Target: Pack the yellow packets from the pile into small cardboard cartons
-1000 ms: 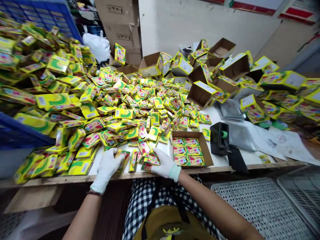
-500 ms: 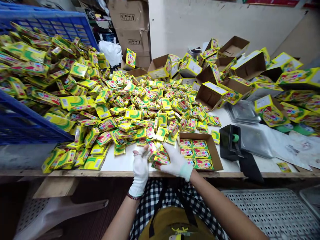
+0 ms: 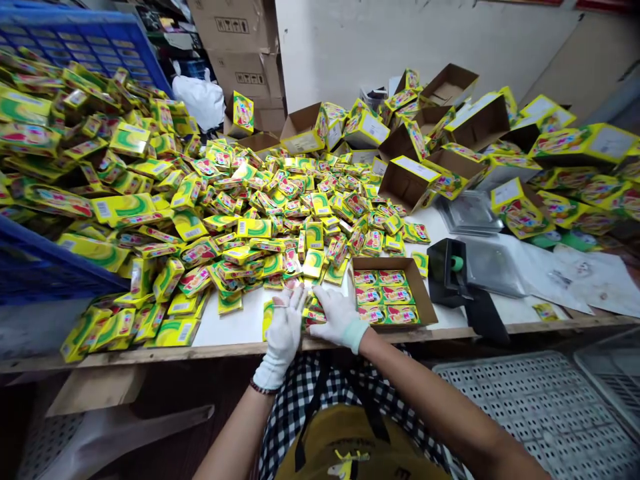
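Both hands wear white gloves at the table's front edge. My left hand lies palm down with fingers extended, beside a yellow-green packet that shows at its left. My right hand is closed around small yellow packets, which are partly hidden between the two hands. Right of it stands an open carton holding several packets in rows, printed faces up. A large heap of the same packets spreads behind the hands.
A blue crate full of packets leans at the left. Open display cartons pile up at the back right. A black tape dispenser stands right of the carton, near clear plastic trays.
The view has shifted slightly. The packets between my hands sit lower and more hidden, and a packet now shows left of my left hand, whose fingers have straightened.
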Tool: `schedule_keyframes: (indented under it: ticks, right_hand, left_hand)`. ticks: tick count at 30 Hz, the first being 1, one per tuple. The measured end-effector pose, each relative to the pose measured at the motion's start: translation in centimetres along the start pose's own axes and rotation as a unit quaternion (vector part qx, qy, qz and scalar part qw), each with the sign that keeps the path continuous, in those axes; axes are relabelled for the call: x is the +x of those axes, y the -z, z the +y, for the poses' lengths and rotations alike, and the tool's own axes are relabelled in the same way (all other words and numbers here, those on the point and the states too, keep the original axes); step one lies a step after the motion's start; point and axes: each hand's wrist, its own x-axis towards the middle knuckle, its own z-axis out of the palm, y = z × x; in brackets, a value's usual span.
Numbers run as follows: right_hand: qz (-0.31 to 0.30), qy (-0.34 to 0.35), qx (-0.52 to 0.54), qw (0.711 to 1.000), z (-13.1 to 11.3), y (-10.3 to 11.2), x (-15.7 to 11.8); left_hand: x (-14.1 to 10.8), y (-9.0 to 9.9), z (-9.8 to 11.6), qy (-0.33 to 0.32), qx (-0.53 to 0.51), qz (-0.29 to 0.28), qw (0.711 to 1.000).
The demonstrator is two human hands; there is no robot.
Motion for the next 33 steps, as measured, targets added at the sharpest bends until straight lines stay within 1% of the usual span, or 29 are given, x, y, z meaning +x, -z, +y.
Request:
schedule_keyframes:
  ticks: [2,4,5,6,7,8,9,10,12,14,16,17,19,20,21,22,24,25,26,27,28,31,33]
  right_hand:
    - [0.042,0.059,0.051,0.996,0.1,3.6,-0.4]
    - [0.072,0.107,0.097,0.987,1.4,7.8,-1.1]
    - [0.081,0.114,0.100,0.985,2.6,9.8,-1.4]
    - [0.073,0.116,0.087,0.987,4.1,11.4,-1.7]
    - [0.063,0.110,0.068,0.990,5.7,12.5,-2.0]
    - [0.051,0.102,0.038,0.993,7.5,12.9,-2.3]
    - [0.035,0.094,-0.001,0.995,9.1,12.8,-2.5]
    - [0.015,0.087,-0.042,0.995,10.6,12.2,-2.6]
    - [-0.021,0.070,-0.119,0.990,12.9,10.0,-2.9]
    - [-0.047,0.048,-0.168,0.984,14.2,8.1,-2.9]
    - [-0.060,0.027,-0.172,0.983,14.7,7.6,-2.7]
    - [-0.063,0.016,-0.154,0.986,14.9,8.0,-2.5]
    - [-0.074,-0.007,-0.075,0.994,15.0,9.5,-1.8]
    - [-0.094,-0.018,-0.025,0.995,15.1,10.3,-1.3]
    - [-0.131,-0.021,0.022,0.991,15.1,11.0,-0.7]
    - [-0.180,-0.015,0.064,0.981,15.2,11.4,-0.1]
    - [-0.297,0.025,0.124,0.947,15.2,11.5,1.0]
    - [-0.340,0.047,0.151,0.927,15.3,11.2,1.4]
    - [-0.363,0.063,0.182,0.912,15.5,10.7,1.6]
    - [-0.364,0.065,0.216,0.904,15.8,10.1,1.5]
    - [-0.344,0.055,0.246,0.904,16.1,9.5,1.3]
    - [-0.227,-0.005,0.297,0.928,16.9,7.8,-0.2]
    - [-0.172,-0.022,0.308,0.935,16.8,6.8,-1.3]
  left_hand:
    - [-0.2,-0.7,1.2,-0.001,-0.062,0.035,0.997]
    - [-0.7,-1.4,1.8,-0.004,-0.080,0.058,0.995]
    - [-1.1,-1.9,1.7,-0.002,-0.068,0.055,0.996]
    - [-1.5,-2.4,1.4,0.005,-0.051,0.045,0.998]
    - [-1.8,-2.9,0.9,0.015,-0.031,0.032,0.999]
    - [-2.2,-3.5,0.2,0.026,-0.011,0.016,0.999]
    - [-2.6,-4.1,-0.6,0.035,0.010,-0.002,0.999]
    - [-2.8,-4.8,-1.4,0.041,0.035,-0.020,0.998]
    - [-3.2,-6.4,-2.8,0.040,0.107,-0.051,0.992]
    - [-3.3,-8.0,-3.6,0.045,0.195,-0.068,0.977]
    - [-3.3,-9.2,-3.9,0.060,0.260,-0.074,0.961]
    - [-3.3,-9.7,-3.9,0.065,0.276,-0.074,0.956]
    - [-3.3,-10.2,-4.1,0.059,0.283,-0.070,0.955]
    - [-3.2,-10.2,-4.2,0.052,0.279,-0.066,0.957]
    - [-3.2,-10.2,-4.4,0.045,0.270,-0.063,0.960]
    - [-3.1,-10.2,-4.7,0.042,0.256,-0.062,0.964]
    - [-2.9,-10.0,-5.2,0.041,0.227,-0.061,0.971]
    - [-2.8,-10.0,-5.4,0.043,0.218,-0.058,0.973]
    - [-2.6,-9.9,-5.6,0.045,0.212,-0.056,0.975]
    - [-2.5,-9.9,-5.8,0.048,0.209,-0.053,0.975]
    - [-2.4,-9.9,-5.9,0.052,0.207,-0.052,0.976]
    - [-2.2,-10.0,-5.9,0.067,0.210,-0.053,0.974]
    - [-2.2,-10.1,-5.6,0.069,0.227,-0.057,0.970]
